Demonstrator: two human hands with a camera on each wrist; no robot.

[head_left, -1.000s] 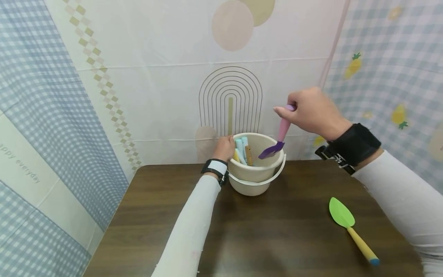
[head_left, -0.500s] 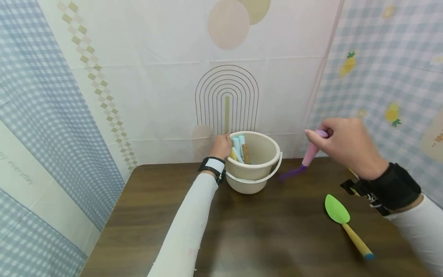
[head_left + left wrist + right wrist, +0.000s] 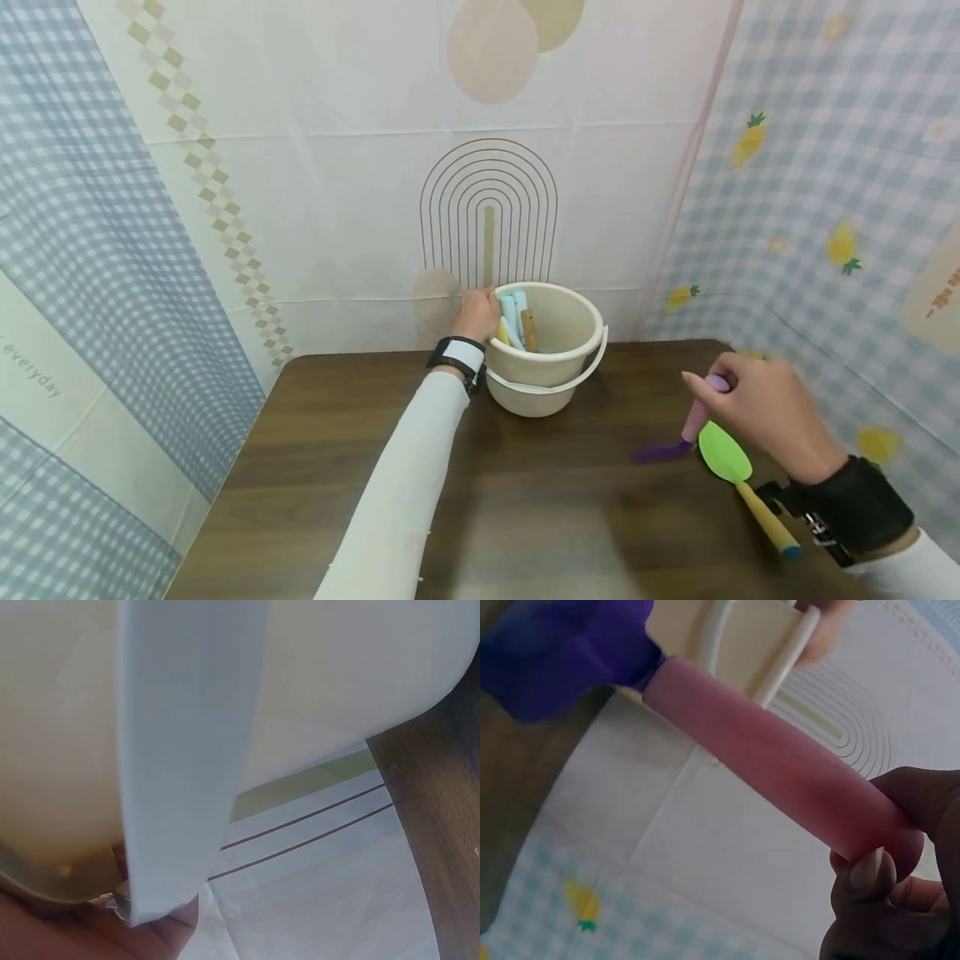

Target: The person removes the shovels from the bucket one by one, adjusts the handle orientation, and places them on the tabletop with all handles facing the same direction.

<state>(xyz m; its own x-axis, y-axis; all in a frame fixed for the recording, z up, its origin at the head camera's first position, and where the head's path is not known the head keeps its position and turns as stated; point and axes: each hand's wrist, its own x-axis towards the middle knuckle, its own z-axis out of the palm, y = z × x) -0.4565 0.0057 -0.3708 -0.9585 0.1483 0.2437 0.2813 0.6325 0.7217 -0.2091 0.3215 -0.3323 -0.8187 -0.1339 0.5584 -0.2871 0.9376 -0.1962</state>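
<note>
My left hand (image 3: 477,315) grips the left side of a cream bucket (image 3: 536,396) at its rim; in the left wrist view the fingers (image 3: 142,937) are mostly hidden behind the bucket's wall and white carrying handle (image 3: 187,750). To the right, my right hand (image 3: 765,408) holds a small garden tool by the end of its pink handle (image 3: 696,421). The tool's bent purple head (image 3: 663,452) hangs low over the table. Up close in the right wrist view, thumb and fingers pinch the handle's rounded end, and the purple head (image 3: 577,660) shows a wavy edge.
Light-blue sticks (image 3: 513,312), a brown piece (image 3: 528,331) and something yellow lean inside the bucket. A green trowel (image 3: 724,454) with a yellow handle lies on the dark wooden table (image 3: 352,442), close beside the right hand. Patterned cloth (image 3: 337,208) hangs behind and at both sides.
My right hand has carried the pink-handled tool out from over the bucket, rightward and down toward the table beside the trowel. The left hand stays at the bucket's rim.
</note>
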